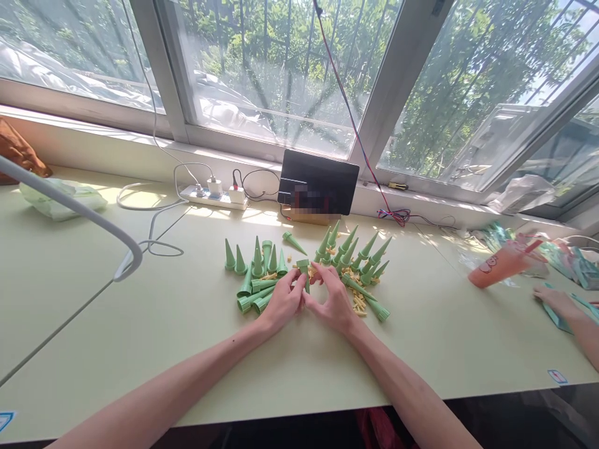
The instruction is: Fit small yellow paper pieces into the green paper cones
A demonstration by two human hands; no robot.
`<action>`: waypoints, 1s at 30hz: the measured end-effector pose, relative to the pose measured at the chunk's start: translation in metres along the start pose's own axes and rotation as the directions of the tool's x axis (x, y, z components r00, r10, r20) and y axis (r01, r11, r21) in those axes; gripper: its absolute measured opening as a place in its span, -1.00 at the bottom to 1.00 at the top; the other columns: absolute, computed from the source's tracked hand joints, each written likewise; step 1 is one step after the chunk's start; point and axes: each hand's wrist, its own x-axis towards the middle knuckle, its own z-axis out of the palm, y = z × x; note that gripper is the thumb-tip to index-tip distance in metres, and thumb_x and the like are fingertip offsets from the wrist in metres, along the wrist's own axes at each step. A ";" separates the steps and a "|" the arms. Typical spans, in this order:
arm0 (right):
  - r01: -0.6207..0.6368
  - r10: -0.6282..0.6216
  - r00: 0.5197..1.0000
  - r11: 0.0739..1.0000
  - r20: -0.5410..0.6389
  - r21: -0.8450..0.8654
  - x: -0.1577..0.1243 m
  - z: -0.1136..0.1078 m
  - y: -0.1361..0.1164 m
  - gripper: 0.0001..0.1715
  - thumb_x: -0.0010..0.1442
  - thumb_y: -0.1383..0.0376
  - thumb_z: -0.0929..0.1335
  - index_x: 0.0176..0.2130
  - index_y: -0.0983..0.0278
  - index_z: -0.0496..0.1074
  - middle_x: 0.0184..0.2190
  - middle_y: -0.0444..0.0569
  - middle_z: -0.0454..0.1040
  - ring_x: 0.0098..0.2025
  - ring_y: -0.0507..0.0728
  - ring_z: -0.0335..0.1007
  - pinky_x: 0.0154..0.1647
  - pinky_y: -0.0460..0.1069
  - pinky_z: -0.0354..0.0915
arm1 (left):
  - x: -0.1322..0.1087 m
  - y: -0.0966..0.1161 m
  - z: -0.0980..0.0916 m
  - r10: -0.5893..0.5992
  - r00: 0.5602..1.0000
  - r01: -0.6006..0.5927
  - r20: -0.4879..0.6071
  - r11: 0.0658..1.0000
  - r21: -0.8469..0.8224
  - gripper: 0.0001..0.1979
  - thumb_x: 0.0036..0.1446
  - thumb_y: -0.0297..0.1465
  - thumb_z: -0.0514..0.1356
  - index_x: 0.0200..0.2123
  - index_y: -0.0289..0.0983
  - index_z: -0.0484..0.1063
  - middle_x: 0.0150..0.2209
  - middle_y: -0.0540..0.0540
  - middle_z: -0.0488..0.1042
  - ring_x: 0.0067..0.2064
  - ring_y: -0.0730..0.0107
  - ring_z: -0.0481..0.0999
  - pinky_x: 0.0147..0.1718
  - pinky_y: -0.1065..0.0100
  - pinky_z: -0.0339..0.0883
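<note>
Close to the middle of the table, my left hand (286,298) is closed on a green plastic plant-watering spike (303,267), held upright with its wide cap on top and its point down. My right hand (333,298) is just to the right of that spike, thumb and forefinger spread apart around a gap. Whether its fingertips touch the spike cannot be made out. Several similar green spikes (257,260) stand and lie left of my hands. More spikes (369,252) stand on the right, among small yellowish pegs (359,304).
Behind the spikes a dark tablet (318,184) leans near the window. A power strip (215,195) with cables is left of it. At right are a tilted pink drink cup (503,263), plastic bags (568,259) and another person's hand (556,300). A grey tube (93,215) crosses the left side.
</note>
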 end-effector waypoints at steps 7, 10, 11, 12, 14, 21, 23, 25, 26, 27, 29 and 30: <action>-0.075 0.078 0.996 0.994 -0.040 0.079 0.000 0.001 -0.002 -0.39 0.20 0.36 0.34 0.22 0.23 0.23 -0.29 -0.04 0.49 -0.24 0.15 0.40 -0.14 0.08 0.41 | 0.003 -0.006 -0.001 -0.051 0.998 0.053 0.035 0.997 -0.054 -0.63 0.25 -0.07 0.09 -0.43 -0.21 0.17 -0.70 0.14 0.20 -0.69 0.52 0.21 -0.69 0.45 0.09; -0.111 0.119 0.991 0.987 -0.068 0.120 0.000 0.000 -0.002 -0.55 0.26 0.34 0.31 0.14 0.25 0.31 -0.28 -0.03 0.50 -0.26 0.13 0.43 -0.14 0.07 0.42 | 0.004 -0.003 -0.002 -0.077 0.994 0.086 0.080 0.989 -0.118 -0.62 0.21 -0.04 0.13 -0.41 -0.23 0.21 -0.64 0.14 0.21 -0.69 0.56 0.21 -0.71 0.47 0.09; -0.120 0.131 0.988 0.984 -0.077 0.134 0.000 0.000 -0.002 -0.61 0.28 0.33 0.30 0.10 0.25 0.33 -0.28 -0.02 0.51 -0.26 0.13 0.44 -0.14 0.06 0.42 | 0.004 -0.002 -0.002 -0.085 0.991 0.101 0.106 0.983 -0.151 -0.61 0.20 -0.03 0.14 -0.39 -0.24 0.23 -0.59 0.13 0.23 -0.68 0.59 0.20 -0.72 0.48 0.09; -0.128 0.141 0.986 0.981 -0.086 0.147 0.000 -0.001 -0.002 -0.67 0.30 0.32 0.29 0.06 0.25 0.36 -0.27 -0.01 0.51 -0.26 0.12 0.45 -0.14 0.06 0.42 | 0.004 -0.001 -0.003 -0.093 0.986 0.118 0.136 0.976 -0.186 -0.61 0.19 -0.02 0.15 -0.38 -0.25 0.24 -0.54 0.11 0.26 -0.68 0.61 0.19 -0.73 0.48 0.08; -0.135 0.155 0.982 0.977 -0.112 0.168 0.001 -0.001 -0.003 -0.74 0.33 0.30 0.28 0.00 0.25 0.39 -0.24 0.01 0.51 -0.26 0.12 0.46 -0.15 0.05 0.43 | 0.003 0.000 -0.002 -0.106 0.974 0.154 0.198 0.957 -0.244 -0.60 0.18 -0.03 0.17 -0.37 -0.26 0.25 -0.47 0.09 0.29 -0.66 0.64 0.19 -0.73 0.51 0.07; -0.105 0.135 0.977 0.979 -0.167 0.175 0.001 -0.001 -0.003 -0.79 0.35 0.31 0.27 -0.06 0.24 0.44 -0.22 0.01 0.51 -0.22 0.11 0.46 -0.17 0.03 0.42 | 0.002 0.001 -0.002 -0.119 0.951 0.201 0.286 0.941 -0.274 -0.58 0.20 -0.03 0.16 -0.41 -0.27 0.25 -0.56 0.10 0.23 -0.65 0.64 0.14 -0.73 0.54 0.02; -0.102 0.130 0.978 0.980 -0.162 0.170 0.001 -0.002 -0.003 -0.79 0.35 0.31 0.27 -0.07 0.25 0.45 -0.22 0.01 0.51 -0.23 0.11 0.46 -0.18 0.02 0.41 | 0.002 0.000 -0.002 -0.116 0.949 0.197 0.294 0.945 -0.262 -0.57 0.22 -0.02 0.14 -0.42 -0.27 0.25 -0.58 0.10 0.24 -0.65 0.65 0.13 -0.72 0.54 0.02; -0.107 0.133 0.979 0.980 -0.157 0.165 0.001 -0.002 -0.003 -0.80 0.35 0.31 0.27 -0.08 0.25 0.45 -0.23 0.00 0.51 -0.24 0.11 0.46 -0.18 0.02 0.41 | 0.003 -0.001 -0.003 -0.117 0.949 0.193 0.294 0.950 -0.245 -0.57 0.23 -0.02 0.12 -0.43 -0.28 0.25 -0.58 0.09 0.25 -0.66 0.65 0.13 -0.71 0.54 0.03; -0.109 0.135 0.979 0.980 -0.153 0.164 0.001 -0.002 -0.004 -0.80 0.35 0.31 0.27 -0.08 0.25 0.45 -0.23 0.00 0.51 -0.24 0.11 0.46 -0.18 0.02 0.41 | 0.003 -0.002 -0.003 -0.118 0.949 0.192 0.293 0.952 -0.237 -0.57 0.24 -0.02 0.11 -0.43 -0.28 0.25 -0.58 0.08 0.25 -0.66 0.65 0.14 -0.71 0.54 0.03; -0.112 0.137 0.979 0.980 -0.150 0.164 0.002 -0.003 -0.004 -0.80 0.35 0.31 0.27 -0.08 0.25 0.45 -0.23 0.00 0.51 -0.24 0.11 0.46 -0.18 0.01 0.40 | 0.003 -0.003 -0.003 -0.119 0.949 0.191 0.292 0.954 -0.232 -0.57 0.24 -0.02 0.11 -0.42 -0.28 0.25 -0.58 0.08 0.26 -0.65 0.65 0.14 -0.71 0.54 0.03; -0.116 0.140 0.980 0.979 -0.144 0.165 0.002 -0.003 -0.005 -0.80 0.35 0.30 0.27 -0.09 0.25 0.45 -0.24 0.00 0.51 -0.24 0.11 0.46 -0.18 0.01 0.40 | 0.003 -0.004 -0.003 -0.115 0.950 0.185 0.291 0.956 -0.226 -0.57 0.25 -0.02 0.10 -0.42 -0.28 0.26 -0.57 0.08 0.26 -0.65 0.64 0.15 -0.71 0.54 0.05; -0.117 0.141 0.980 0.979 -0.143 0.166 0.001 -0.003 -0.005 -0.80 0.35 0.29 0.27 -0.09 0.25 0.45 -0.23 0.00 0.51 -0.24 0.11 0.46 -0.18 0.01 0.40 | 0.003 -0.004 -0.003 -0.109 0.951 0.178 0.288 0.958 -0.226 -0.57 0.25 -0.02 0.10 -0.42 -0.28 0.26 -0.57 0.08 0.26 -0.65 0.64 0.15 -0.71 0.53 0.05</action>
